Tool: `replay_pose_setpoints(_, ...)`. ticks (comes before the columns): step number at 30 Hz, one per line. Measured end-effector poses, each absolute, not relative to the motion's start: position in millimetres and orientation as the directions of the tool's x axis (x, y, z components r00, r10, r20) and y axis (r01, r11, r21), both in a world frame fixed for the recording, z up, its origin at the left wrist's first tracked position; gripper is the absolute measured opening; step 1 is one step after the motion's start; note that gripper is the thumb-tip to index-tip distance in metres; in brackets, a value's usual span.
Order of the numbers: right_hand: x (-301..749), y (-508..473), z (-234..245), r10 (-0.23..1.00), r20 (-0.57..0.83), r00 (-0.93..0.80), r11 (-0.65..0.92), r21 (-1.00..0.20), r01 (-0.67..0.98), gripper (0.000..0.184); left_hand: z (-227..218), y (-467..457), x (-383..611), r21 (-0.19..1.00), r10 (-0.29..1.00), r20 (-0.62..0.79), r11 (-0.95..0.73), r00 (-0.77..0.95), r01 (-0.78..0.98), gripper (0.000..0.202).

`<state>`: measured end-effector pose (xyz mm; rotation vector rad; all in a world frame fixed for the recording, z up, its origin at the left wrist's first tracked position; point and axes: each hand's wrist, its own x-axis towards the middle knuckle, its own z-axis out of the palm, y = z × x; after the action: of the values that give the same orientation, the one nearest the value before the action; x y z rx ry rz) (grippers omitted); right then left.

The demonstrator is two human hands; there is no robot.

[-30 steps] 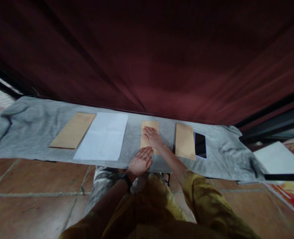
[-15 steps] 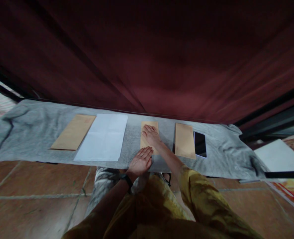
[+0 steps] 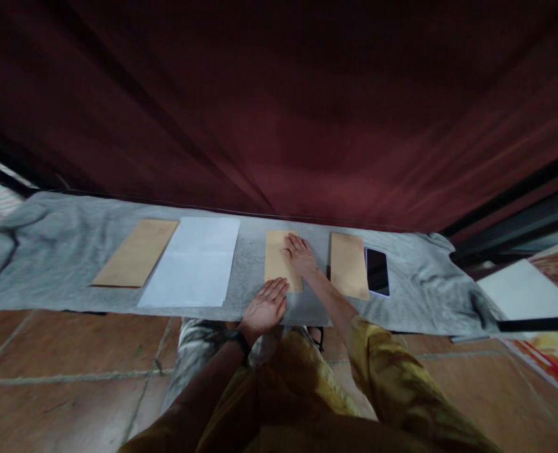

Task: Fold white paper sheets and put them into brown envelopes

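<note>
A brown paper envelope (image 3: 275, 255) lies flat on the grey cloth (image 3: 250, 277) in front of me. My right hand (image 3: 300, 253) rests on its upper right part, palm down with the fingers stretched out. At the envelope's lower left corner lies my left hand (image 3: 265, 307), also flat, its fingertips over the lower edge. Neither hand grips anything. To the right is a second brown envelope (image 3: 348, 265). On the left, a sheet of white paper (image 3: 191, 261) with a faint crease lies beside a larger brown envelope (image 3: 137, 253).
A dark-screened phone (image 3: 377, 272) lies right of the second envelope. Behind the cloth-covered surface hangs a dark red curtain (image 3: 279, 145). A white panel (image 3: 526, 290) stands off to the right, and brown floor tiles (image 3: 85, 352) show below.
My right hand has slid rightward across the envelope, from its middle to its right edge. My left hand stays at the lower corner. The view has shifted slightly.
</note>
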<state>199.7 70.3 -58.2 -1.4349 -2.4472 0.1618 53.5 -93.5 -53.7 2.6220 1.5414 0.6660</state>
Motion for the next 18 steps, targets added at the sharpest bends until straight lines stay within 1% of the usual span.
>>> replay_pose_setpoints(7,212,51,-58,0.896,0.176,-0.408,0.441,-0.243,0.864,0.053,-53,-94,54,0.232,0.838,0.346,-0.512,0.422,0.827,0.043)
replay_pose_setpoints(18,227,-35,-59,0.840,0.195,-0.507,0.542,-0.246,0.803,0.048,-56,-95,56,0.246,0.844,0.351,-0.501,0.405,0.830,0.047)
